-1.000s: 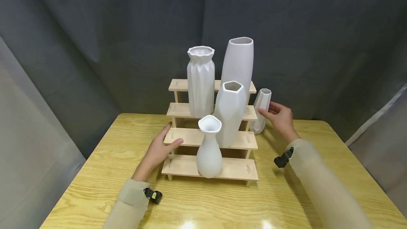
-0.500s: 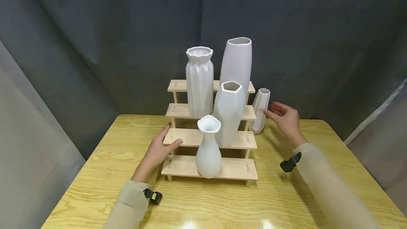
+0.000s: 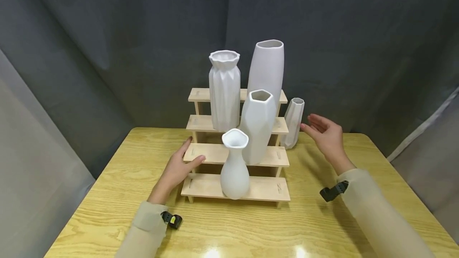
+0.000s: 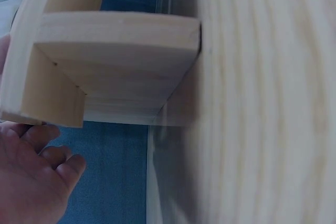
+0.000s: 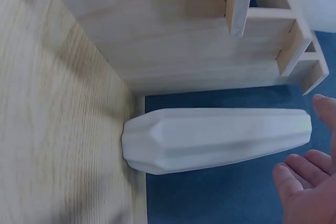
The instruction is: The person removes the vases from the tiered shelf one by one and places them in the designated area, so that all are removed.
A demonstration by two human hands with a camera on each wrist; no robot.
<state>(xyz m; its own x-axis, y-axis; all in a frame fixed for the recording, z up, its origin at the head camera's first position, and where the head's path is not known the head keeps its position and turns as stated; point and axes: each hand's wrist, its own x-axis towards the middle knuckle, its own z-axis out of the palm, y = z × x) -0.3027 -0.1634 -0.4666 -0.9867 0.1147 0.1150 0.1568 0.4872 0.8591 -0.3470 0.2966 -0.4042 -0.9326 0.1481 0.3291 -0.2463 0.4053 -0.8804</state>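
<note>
A stepped wooden stand (image 3: 205, 185) is in the middle of the head view. My left hand (image 3: 176, 169) grips its left side, thumb over the end of a lower-middle step; the left wrist view shows the fingers (image 4: 44, 148) curled by a step's edge. Right of the stand, a small faceted white vase (image 3: 292, 126) stands upright on the table. My right hand (image 3: 327, 137) is just beside this vase, palm towards it, with its fingers loosely extended. In the right wrist view, a gap shows between the faceted vase (image 5: 226, 136) and the right hand (image 5: 315, 182).
The stand carries a pleated vase (image 3: 224, 94), a tall smooth vase (image 3: 267, 67), an angular vase (image 3: 259, 126) and a narrow-necked vase (image 3: 234, 176). A wood-grain table (image 3: 233, 230) lies below. Behind it hangs a dark curtain (image 3: 161, 43).
My right hand has let go of the small faceted vase and drawn away to the right. That vase stays in place. The left hand keeps its position on the stand.
</note>
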